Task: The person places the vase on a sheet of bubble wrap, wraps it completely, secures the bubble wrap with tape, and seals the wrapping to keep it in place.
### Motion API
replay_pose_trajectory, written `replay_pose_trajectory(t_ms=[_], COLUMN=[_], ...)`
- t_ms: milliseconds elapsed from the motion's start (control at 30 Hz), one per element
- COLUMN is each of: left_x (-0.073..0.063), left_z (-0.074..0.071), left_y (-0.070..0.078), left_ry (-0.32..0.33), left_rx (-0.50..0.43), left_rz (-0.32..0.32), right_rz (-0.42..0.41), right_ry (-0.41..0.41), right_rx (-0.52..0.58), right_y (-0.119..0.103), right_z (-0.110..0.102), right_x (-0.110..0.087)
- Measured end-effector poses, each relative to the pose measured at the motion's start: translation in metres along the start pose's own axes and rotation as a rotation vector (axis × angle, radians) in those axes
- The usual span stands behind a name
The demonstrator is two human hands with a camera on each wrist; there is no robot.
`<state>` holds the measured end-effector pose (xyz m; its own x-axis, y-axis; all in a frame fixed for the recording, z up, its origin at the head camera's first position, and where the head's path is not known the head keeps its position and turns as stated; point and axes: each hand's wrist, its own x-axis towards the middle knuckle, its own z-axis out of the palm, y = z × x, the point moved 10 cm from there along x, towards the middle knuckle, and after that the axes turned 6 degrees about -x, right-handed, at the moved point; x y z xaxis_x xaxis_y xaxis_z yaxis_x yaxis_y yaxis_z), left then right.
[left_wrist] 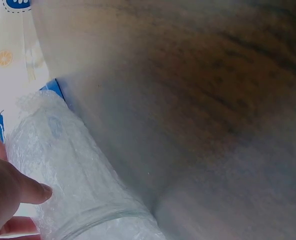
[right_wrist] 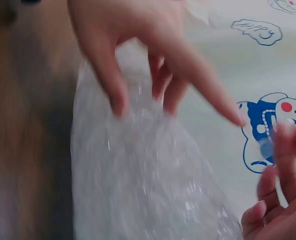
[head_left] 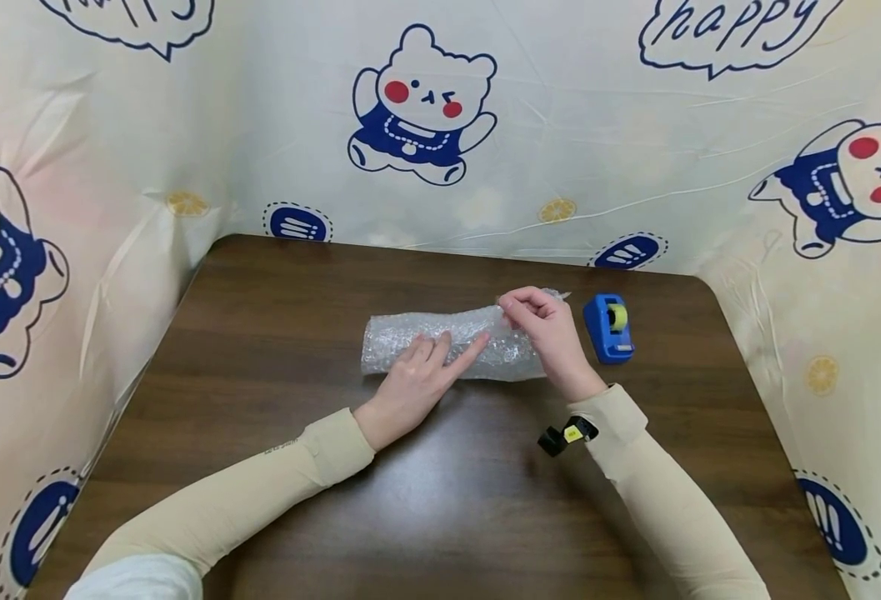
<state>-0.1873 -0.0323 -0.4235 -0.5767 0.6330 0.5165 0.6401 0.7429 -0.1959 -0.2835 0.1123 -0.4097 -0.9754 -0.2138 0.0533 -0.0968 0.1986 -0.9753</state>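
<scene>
A roll of bubble wrap lies crosswise on the table. In the left wrist view the bubble wrap is see-through, and a curved clear rim shows at its near end. My left hand rests on the wrap with its fingers spread, one of them stretched out towards the right. Over the wrap's right part, my right hand pinches a small see-through piece, apparently clear tape, between thumb and forefinger. The right wrist view is blurred, so the tape's edges are hard to make out.
A blue tape dispenser with a yellowish roll stands just right of the right hand. The brown wooden table is bordered at the back and sides by printed cloth.
</scene>
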Motion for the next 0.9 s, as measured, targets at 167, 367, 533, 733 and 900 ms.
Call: replay_pose_trajectory(t_ms=[167,367,533,733,900], left_x=[-0.001,-0.002,-0.003,-0.004,-0.004], left_z=[0.0,0.0,0.0,-0.002,-0.005], left_y=[0.0,-0.001,-0.001,-0.002,-0.002], left_ry=[-0.004,0.003,0.007,0.034,0.074], left_rx=[-0.007,-0.031,0.005,0.05,0.036], left_rz=[-0.005,-0.003,0.013,0.013,0.004], right_rz=[0.007,-0.055,-0.155,-0.319,-0.36], right_ry=[-0.052,-0.085,-0.138,-0.154,-0.15], right_rx=[-0.1,-0.276,-0.44,-0.578,-0.579], right_y=[0.001,0.0,-0.002,-0.013,-0.018], right_z=[0.003,0.006,0.011,0.02,0.024], right_x=[0.004,0.004,0.002,-0.001,-0.002])
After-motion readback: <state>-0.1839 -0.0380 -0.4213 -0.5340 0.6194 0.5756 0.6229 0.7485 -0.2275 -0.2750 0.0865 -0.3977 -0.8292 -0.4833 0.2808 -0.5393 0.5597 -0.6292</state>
